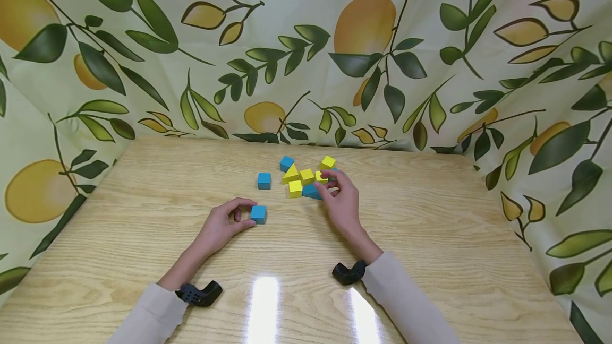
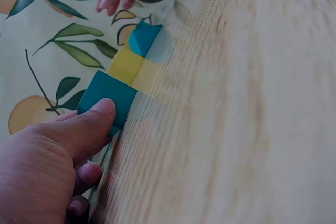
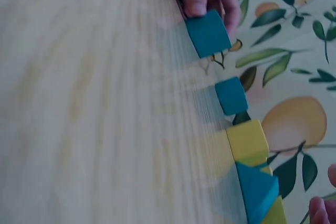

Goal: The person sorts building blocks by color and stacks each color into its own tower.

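Note:
My left hand [image 1: 221,229] pinches a blue cube [image 1: 258,214] between thumb and fingers on the table, nearest me. In the left wrist view its thumb [image 2: 104,107] presses on one face of the cube. Over the right side of a group of blocks hovers my right hand [image 1: 345,207], thumb and index finger apart. Below its fingertips lie a yellow cube [image 1: 319,177] and a blue triangular block [image 1: 312,191]. Only fingertips [image 3: 318,211] of this hand show in the right wrist view, above the blocks, with nothing between them. Part of another blue block is hidden behind the right hand.
A blue cube [image 1: 264,181] stands alone left of the group. Within the group are a yellow triangular block [image 1: 290,174], another blue cube [image 1: 287,163] and several yellow cubes. A patterned cloth [image 1: 296,9] hangs along the back and sides of the wooden table [image 1: 411,227].

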The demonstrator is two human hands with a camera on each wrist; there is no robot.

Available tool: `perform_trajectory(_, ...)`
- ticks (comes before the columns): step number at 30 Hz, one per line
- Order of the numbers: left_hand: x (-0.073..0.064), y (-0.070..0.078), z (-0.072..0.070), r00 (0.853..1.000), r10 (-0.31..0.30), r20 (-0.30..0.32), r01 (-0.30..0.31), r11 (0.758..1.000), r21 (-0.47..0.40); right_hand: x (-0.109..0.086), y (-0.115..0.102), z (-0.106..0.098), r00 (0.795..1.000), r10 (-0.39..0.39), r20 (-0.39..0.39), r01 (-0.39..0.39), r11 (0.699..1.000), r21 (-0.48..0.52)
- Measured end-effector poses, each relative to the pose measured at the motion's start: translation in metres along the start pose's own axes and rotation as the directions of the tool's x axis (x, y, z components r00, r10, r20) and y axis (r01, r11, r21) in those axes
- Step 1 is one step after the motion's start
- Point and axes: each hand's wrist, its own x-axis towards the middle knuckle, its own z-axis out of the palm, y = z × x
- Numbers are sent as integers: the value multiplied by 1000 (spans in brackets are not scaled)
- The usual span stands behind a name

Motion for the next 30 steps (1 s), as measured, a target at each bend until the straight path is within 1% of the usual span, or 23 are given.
perform_trajectory(4,-1,-1,0,1000,-1,-2,1,1000,-3,2,11,-8,995,55,-77,-59,997,-48)
perform_trajectory(8,-1,-1,0,1000,2,-2,-2,1000,-5,3,20,-12,982,131,-135,-141,988,-64)
perform_trajectory(12,0,-2,0,1000,3,1,-3,1000,-5,3,27,-12,969,201,-146,-213,974,-72)
perform_trajectory(15,0,-2,0,1000,1,3,-1,1000,-6,4,31,-12,960,239,-145,-253,963,-89)
perform_trajectory(18,0,-2,0,1000,-1,2,1,1000,-6,5,33,-12,958,250,-142,-265,959,-102)
perform_trajectory(23,0,-3,0,1000,-4,2,4,1000,0,9,36,-10,962,242,-125,-259,955,-145)
perform_trajectory(30,0,-4,1,1000,4,0,-4,1000,3,15,38,-10,962,239,-130,-261,946,-195)
